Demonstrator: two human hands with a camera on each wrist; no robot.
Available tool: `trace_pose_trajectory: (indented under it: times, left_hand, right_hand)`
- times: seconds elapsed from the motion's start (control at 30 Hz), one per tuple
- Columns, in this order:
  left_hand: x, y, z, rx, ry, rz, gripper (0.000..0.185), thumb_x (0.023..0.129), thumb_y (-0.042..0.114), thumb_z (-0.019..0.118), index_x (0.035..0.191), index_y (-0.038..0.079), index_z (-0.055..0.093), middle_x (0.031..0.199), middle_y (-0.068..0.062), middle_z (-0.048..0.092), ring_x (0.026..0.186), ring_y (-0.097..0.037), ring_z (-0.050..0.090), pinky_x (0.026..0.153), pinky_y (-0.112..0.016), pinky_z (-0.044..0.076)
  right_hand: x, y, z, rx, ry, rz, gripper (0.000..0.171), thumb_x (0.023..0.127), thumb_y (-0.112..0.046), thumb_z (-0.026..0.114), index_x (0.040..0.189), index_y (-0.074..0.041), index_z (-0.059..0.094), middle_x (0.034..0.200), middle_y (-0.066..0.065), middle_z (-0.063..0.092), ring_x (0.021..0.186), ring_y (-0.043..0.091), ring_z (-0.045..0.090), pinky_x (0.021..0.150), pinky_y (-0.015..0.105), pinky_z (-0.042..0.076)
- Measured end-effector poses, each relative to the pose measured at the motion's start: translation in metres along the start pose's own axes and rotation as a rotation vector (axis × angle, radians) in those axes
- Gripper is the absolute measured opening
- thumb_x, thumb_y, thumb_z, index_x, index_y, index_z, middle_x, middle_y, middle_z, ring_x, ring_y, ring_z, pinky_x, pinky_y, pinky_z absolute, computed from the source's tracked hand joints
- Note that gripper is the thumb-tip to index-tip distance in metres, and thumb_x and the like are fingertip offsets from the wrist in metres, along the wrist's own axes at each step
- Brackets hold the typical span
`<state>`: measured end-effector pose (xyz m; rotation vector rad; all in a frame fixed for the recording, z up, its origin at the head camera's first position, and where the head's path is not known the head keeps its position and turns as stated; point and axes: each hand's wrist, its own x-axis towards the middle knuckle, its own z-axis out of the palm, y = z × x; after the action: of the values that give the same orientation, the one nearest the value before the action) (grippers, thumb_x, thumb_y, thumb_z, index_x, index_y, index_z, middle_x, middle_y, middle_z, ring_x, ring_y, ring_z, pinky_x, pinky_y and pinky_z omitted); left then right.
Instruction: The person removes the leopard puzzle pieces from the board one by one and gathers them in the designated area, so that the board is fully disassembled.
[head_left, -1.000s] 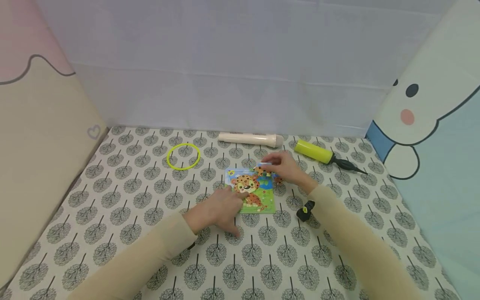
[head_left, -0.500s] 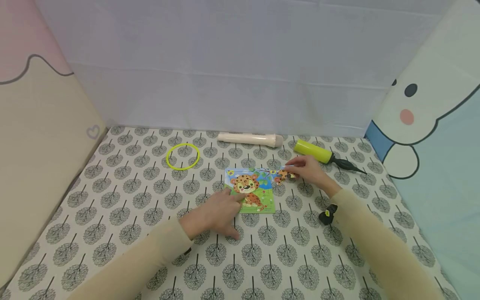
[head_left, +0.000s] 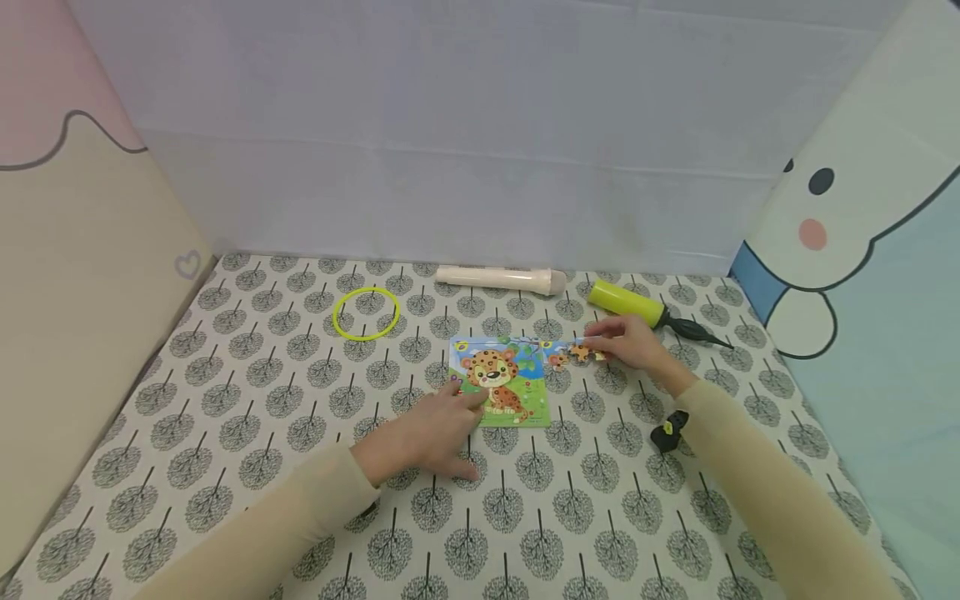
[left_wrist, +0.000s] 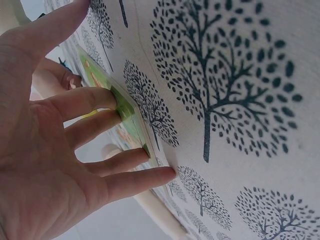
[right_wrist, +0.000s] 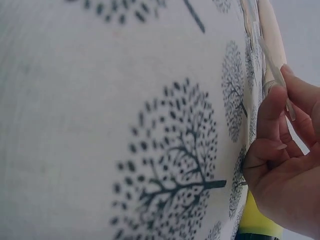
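A jigsaw puzzle board (head_left: 534, 400) with a spotted cub picture lies flat in the middle of the table. My left hand (head_left: 442, 429) rests at its lower left corner. In the left wrist view those fingers are spread straight, several tips touching the board's edge. Right of the board's upper corner sit loose jigsaw pieces (head_left: 557, 358) in orange and blue. My right hand (head_left: 628, 342) holds a jigsaw piece (head_left: 600, 355) over that row; the fingers partly cover it. From the right wrist, the piece (right_wrist: 275, 70) appears edge-on, pinched between thumb and finger.
Behind the board lies a white microphone-shaped stick (head_left: 498, 278). A yellow hand pump (head_left: 626, 303) with a black nozzle is just beyond my right hand. A yellow ring (head_left: 366, 337) lies at the back left. Fabric walls (head_left: 465, 167) surround the table.
My right hand has moved right, from over the board's upper right corner to beside it, carrying pieces along. My left hand has stayed nearly in place, shifting slightly down and left.
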<state>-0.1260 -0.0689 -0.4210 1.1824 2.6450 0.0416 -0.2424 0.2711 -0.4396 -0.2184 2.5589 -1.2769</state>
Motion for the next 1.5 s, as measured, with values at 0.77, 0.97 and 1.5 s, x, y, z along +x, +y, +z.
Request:
trace_pose_trajectory:
  times: [0.77,0.97,1.5]
  left_hand:
    - [-0.002,-0.003,0.003,0.05,0.051,0.09,0.093,0.073,0.066,0.068,0.131,-0.005,0.053,0.146,-0.02,0.037,0.132,-0.032,0.038,0.11,-0.053,0.022]
    - [-0.002,-0.003,0.002,0.043,0.053,0.091,0.092,0.072,0.065,0.069,0.13,-0.005,0.054,0.146,-0.021,0.037,0.131,-0.033,0.038,0.109,-0.053,0.022]
    - [-0.001,-0.004,0.005,0.048,0.056,0.076,0.095,0.071,0.067,0.069,0.132,-0.004,0.052,0.147,-0.02,0.036,0.131,-0.038,0.037,0.109,-0.053,0.024]
  right_hand:
    - [0.002,-0.001,0.011,-0.482,0.106,-0.088,0.023,0.088,-0.032,0.07,0.099,-0.012,0.074,0.094,0.003,0.07,0.078,0.019,0.06,0.068,0.039,0.049]
    - [0.001,-0.002,0.013,-0.514,0.122,-0.09,0.022,0.088,-0.031,0.07,0.098,-0.012,0.074,0.093,0.003,0.069,0.08,0.021,0.061,0.07,0.041,0.05]
    - [0.007,-0.026,0.03,-0.421,0.069,-0.204,0.024,0.089,-0.023,0.069,0.104,-0.005,0.071,0.097,0.008,0.066,0.077,0.02,0.057,0.063,0.035,0.048]
